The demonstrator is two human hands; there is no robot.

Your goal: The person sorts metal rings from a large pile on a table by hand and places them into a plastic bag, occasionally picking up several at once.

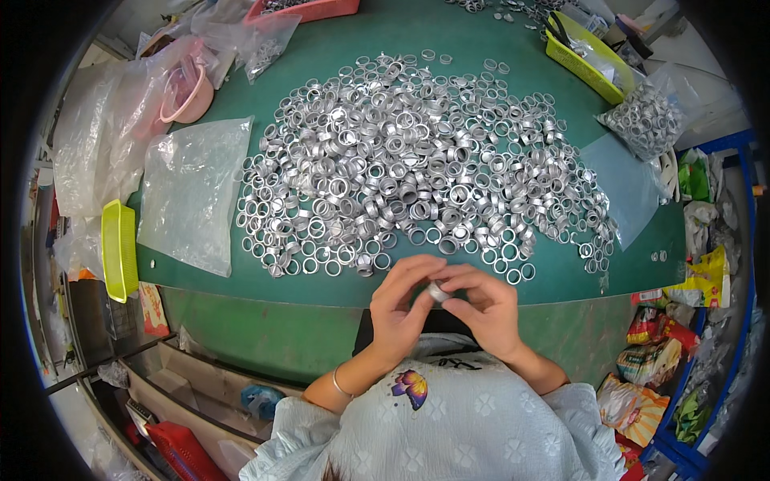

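A silvery metal ring (438, 293) is pinched between the fingertips of both my hands, just off the table's near edge. My left hand (399, 309) grips it from the left, thumb and fingers closed on it. From the other side my right hand (489, 309) holds it too, its fingers curled over the top. Beyond my fingers spreads a big heap of similar metal rings (385, 152), piled thickest in the middle. Several single rings lie loose along its near fringe, close to my knuckles.
A clear plastic bag (196, 192) lies flat left of the heap, near a green basket (119, 250) and a pink bowl (188, 94). At the right are a bag of rings (644, 120) and a yellow-green basket (584, 60). Blue shelving (742, 240) stands beyond the green table (265, 293).
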